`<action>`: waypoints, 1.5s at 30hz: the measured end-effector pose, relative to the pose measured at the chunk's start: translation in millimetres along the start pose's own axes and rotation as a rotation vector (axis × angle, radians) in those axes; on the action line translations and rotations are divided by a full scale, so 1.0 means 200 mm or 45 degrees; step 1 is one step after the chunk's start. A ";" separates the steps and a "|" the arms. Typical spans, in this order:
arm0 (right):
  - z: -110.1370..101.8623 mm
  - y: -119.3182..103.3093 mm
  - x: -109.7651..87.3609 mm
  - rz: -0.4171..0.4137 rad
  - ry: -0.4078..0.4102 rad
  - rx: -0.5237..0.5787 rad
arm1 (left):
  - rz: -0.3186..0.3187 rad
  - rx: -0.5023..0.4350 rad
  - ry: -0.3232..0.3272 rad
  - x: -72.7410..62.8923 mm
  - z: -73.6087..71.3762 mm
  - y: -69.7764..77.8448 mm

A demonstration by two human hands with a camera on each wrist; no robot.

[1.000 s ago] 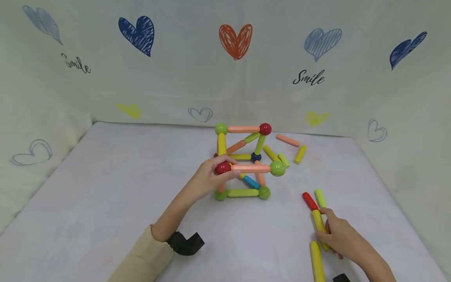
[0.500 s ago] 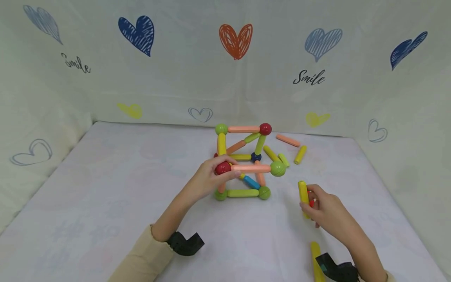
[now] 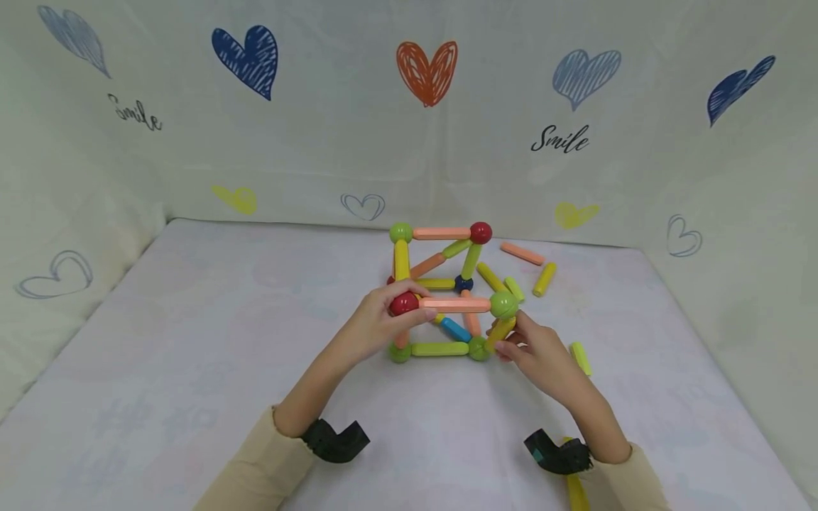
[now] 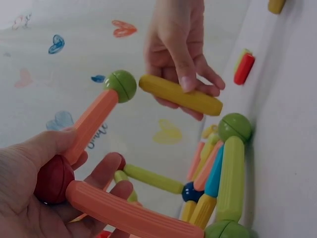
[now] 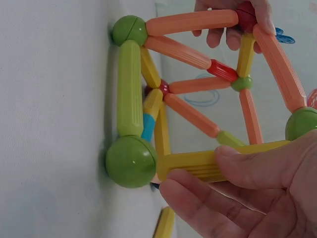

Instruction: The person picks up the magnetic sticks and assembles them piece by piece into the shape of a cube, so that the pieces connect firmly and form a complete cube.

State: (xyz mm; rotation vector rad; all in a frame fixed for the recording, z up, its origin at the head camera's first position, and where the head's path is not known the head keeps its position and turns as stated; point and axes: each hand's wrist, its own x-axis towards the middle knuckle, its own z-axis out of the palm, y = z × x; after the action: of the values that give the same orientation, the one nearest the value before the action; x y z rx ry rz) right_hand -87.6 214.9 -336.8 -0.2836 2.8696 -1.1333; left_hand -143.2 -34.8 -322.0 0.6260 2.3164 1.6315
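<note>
A frame of magnetic sticks and balls stands on the table. My left hand grips the red ball at its upper front corner, where a salmon stick runs right to a green ball. My right hand pinches a yellow stick between thumb and fingers. One end of that stick is close beside the upper green ball in the left wrist view. Its other end is near the lower green ball, which joins a lime stick.
Behind the frame to the right lie loose sticks, among them a salmon one and a yellow one. A short lime stick lies right of my right hand, beside a red one. Another yellow stick is partly under the right sleeve.
My right hand has picked up the yellow stick from the right side of the table and carried it left and up to the frame. The left hand keeps its hold on the red ball.
</note>
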 end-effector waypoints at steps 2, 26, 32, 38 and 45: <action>0.02 0.00 0.02 -0.002 0.006 0.006 | 0.000 -0.002 -0.003 0.00 0.00 0.00; 0.03 -0.05 0.05 0.094 -0.029 -0.165 | 0.023 -0.018 -0.010 0.01 0.01 -0.01; -0.06 -0.04 -0.05 0.149 -0.101 -0.228 | 0.024 -0.020 -0.019 0.00 0.01 0.00; -0.13 0.03 -0.17 0.349 -0.314 -0.321 | 0.023 0.001 0.007 0.00 0.01 0.00; -0.09 0.14 -0.32 0.639 -0.432 -0.375 | 0.008 0.011 0.017 0.00 0.01 0.00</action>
State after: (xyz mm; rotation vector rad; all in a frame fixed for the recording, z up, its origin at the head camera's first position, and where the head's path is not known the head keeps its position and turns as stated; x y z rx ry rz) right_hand -31.3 259.9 -344.5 0.2114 2.5729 -0.5185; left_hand -141.9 -33.7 -322.0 0.6267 2.3344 1.6335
